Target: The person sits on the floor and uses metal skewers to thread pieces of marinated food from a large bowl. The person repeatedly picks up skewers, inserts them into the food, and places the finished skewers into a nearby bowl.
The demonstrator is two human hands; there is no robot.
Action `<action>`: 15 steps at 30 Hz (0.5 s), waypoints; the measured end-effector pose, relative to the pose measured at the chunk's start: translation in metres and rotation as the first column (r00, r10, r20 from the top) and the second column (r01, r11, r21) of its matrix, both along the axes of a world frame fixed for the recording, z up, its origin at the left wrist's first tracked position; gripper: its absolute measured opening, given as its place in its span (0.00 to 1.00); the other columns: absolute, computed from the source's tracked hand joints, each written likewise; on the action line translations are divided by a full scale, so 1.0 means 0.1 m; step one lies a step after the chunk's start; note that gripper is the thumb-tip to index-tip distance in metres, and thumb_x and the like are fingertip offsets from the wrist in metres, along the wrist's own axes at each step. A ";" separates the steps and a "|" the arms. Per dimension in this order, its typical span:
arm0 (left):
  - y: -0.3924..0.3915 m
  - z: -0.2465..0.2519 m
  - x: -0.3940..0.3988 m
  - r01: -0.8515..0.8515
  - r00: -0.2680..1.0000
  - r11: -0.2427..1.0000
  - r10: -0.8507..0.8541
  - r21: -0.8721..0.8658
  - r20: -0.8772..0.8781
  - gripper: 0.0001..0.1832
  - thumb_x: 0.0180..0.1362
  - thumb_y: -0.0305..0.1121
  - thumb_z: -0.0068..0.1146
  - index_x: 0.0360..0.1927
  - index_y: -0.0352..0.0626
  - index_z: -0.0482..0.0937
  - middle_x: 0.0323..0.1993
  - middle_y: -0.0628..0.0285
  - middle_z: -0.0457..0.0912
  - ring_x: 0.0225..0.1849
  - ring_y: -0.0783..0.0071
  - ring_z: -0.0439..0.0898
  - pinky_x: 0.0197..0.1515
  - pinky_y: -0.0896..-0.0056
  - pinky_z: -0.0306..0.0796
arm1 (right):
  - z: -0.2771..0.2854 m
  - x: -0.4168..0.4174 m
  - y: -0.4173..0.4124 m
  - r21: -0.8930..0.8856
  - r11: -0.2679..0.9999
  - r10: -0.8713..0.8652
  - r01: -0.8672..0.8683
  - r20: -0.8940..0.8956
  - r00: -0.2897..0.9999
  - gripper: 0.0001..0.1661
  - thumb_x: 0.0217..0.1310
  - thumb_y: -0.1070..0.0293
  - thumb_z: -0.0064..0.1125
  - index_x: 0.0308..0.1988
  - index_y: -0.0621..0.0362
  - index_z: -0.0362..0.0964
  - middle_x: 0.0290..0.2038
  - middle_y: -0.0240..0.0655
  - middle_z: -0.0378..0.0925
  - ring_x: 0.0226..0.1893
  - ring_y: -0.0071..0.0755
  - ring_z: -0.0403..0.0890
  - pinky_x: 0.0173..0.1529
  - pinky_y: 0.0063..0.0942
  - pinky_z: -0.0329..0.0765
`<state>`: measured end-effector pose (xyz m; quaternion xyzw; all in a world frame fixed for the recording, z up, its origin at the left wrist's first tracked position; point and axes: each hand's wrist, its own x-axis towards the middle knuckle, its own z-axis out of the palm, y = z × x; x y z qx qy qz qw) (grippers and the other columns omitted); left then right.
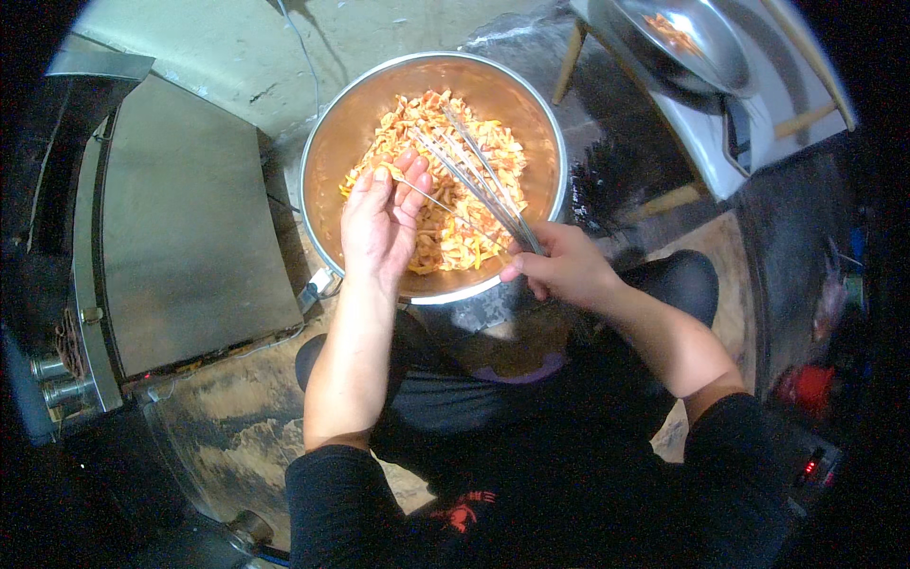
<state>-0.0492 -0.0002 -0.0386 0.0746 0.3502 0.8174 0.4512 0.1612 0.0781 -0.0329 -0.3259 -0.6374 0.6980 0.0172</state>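
Observation:
A large round metal bowl (326,135) stands before me, holding many small pieces of orange-coated food (490,153), perhaps marinated meat. Above its left part, my left hand (384,213) is palm up and pinches a piece of the food (391,169) between thumb and fingers. One thin metal skewer (448,206) runs from that piece to the fingertips of my right hand (558,259). My right hand, at the bowl's lower right rim, also grips a bundle of several metal skewers (490,195), whose far ends fan out over the food.
At the upper right, a white table or stool (725,167) with wooden legs carries a metal basin (736,53) holding some orange food (672,32). A grey cabinet-like appliance (192,227) stands on the left. A cable (306,50) hangs along the wall behind the bowl.

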 end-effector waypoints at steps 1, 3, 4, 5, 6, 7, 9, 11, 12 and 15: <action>0.00 0.00 0.00 0.005 1.000 1.000 -0.005 0.007 0.013 0.09 0.61 0.29 0.40 0.42 0.36 0.67 0.44 0.47 0.73 0.45 0.57 0.75 0.46 0.62 0.74 | -0.02 -0.01 -0.01 -0.035 0.999 -0.004 0.004 -0.014 1.000 0.11 0.54 0.71 0.50 0.39 0.63 0.65 0.26 0.35 0.77 0.15 0.19 0.68 0.20 0.17 0.66; 0.00 -0.01 0.00 0.022 0.999 1.000 -0.022 0.012 0.032 0.09 0.61 0.29 0.40 0.42 0.36 0.67 0.44 0.47 0.73 0.46 0.57 0.75 0.47 0.61 0.73 | 0.02 -0.02 -0.02 -0.068 0.997 -0.045 0.040 -0.075 0.996 0.11 0.52 0.70 0.53 0.36 0.62 0.65 0.20 0.31 0.72 0.14 0.19 0.68 0.19 0.19 0.64; 0.00 -0.01 0.00 0.035 0.999 0.999 -0.035 0.010 0.037 0.09 0.61 0.29 0.39 0.42 0.36 0.67 0.44 0.47 0.73 0.46 0.57 0.75 0.47 0.61 0.73 | 0.04 -0.03 -0.03 -0.086 0.995 -0.065 0.057 -0.103 0.992 0.10 0.50 0.69 0.54 0.34 0.62 0.66 0.17 0.29 0.70 0.13 0.19 0.67 0.18 0.20 0.64; -0.01 -0.01 0.00 0.047 0.998 0.999 -0.047 0.009 0.042 0.09 0.61 0.29 0.39 0.43 0.36 0.67 0.44 0.46 0.73 0.46 0.57 0.75 0.47 0.60 0.73 | 0.05 -0.05 -0.03 -0.082 0.995 -0.062 0.053 -0.112 0.992 0.10 0.51 0.69 0.53 0.34 0.62 0.66 0.18 0.30 0.71 0.13 0.20 0.67 0.18 0.20 0.64; 0.00 0.02 0.00 0.061 0.998 0.998 -0.061 0.011 0.034 0.10 0.61 0.29 0.40 0.43 0.36 0.67 0.44 0.47 0.73 0.46 0.57 0.75 0.47 0.60 0.73 | 0.07 -0.06 -0.04 -0.076 0.996 -0.058 0.049 -0.118 0.991 0.09 0.52 0.69 0.51 0.33 0.62 0.66 0.18 0.31 0.72 0.13 0.20 0.67 0.18 0.20 0.64; -0.01 0.00 0.00 0.072 0.997 0.997 -0.072 0.009 0.029 0.10 0.61 0.29 0.40 0.43 0.36 0.67 0.44 0.47 0.73 0.46 0.57 0.75 0.47 0.60 0.73 | 0.08 -0.06 -0.05 -0.070 0.997 -0.054 0.045 -0.124 0.991 0.08 0.53 0.69 0.50 0.33 0.62 0.65 0.19 0.32 0.73 0.13 0.20 0.67 0.18 0.20 0.64; -0.01 -0.02 -0.01 0.093 0.996 0.996 -0.093 0.005 0.016 0.10 0.60 0.29 0.41 0.44 0.35 0.67 0.43 0.47 0.73 0.46 0.57 0.75 0.47 0.61 0.73 | 0.07 -0.04 -0.06 -0.050 0.998 -0.053 0.047 -0.132 0.990 0.08 0.54 0.70 0.48 0.34 0.63 0.65 0.20 0.34 0.74 0.13 0.20 0.68 0.18 0.21 0.64; -0.01 -0.02 0.03 0.132 0.991 0.991 -0.132 0.004 -0.005 0.11 0.60 0.29 0.42 0.44 0.34 0.67 0.43 0.47 0.74 0.45 0.58 0.76 0.46 0.61 0.74 | 0.05 -0.04 -0.06 -0.001 0.999 -0.035 0.035 -0.124 0.992 0.09 0.55 0.70 0.47 0.36 0.63 0.65 0.21 0.35 0.76 0.13 0.20 0.69 0.18 0.21 0.65; -0.01 -0.04 0.04 0.158 0.987 0.987 -0.158 0.012 -0.006 0.11 0.60 0.29 0.42 0.44 0.34 0.67 0.42 0.47 0.74 0.44 0.58 0.76 0.46 0.61 0.74 | 0.03 -0.05 -0.05 0.036 0.999 -0.018 0.022 -0.109 0.994 0.09 0.55 0.70 0.47 0.37 0.63 0.64 0.22 0.35 0.76 0.14 0.21 0.69 0.18 0.21 0.65; 0.03 -0.04 0.10 0.173 0.985 0.985 -0.173 -0.016 -0.022 0.10 0.60 0.29 0.42 0.43 0.34 0.67 0.41 0.47 0.75 0.43 0.58 0.77 0.44 0.62 0.75 | 0.07 -0.11 0.00 0.119 0.993 0.017 -0.010 -0.057 0.998 0.11 0.57 0.69 0.46 0.38 0.64 0.64 0.23 0.35 0.76 0.15 0.21 0.71 0.18 0.20 0.66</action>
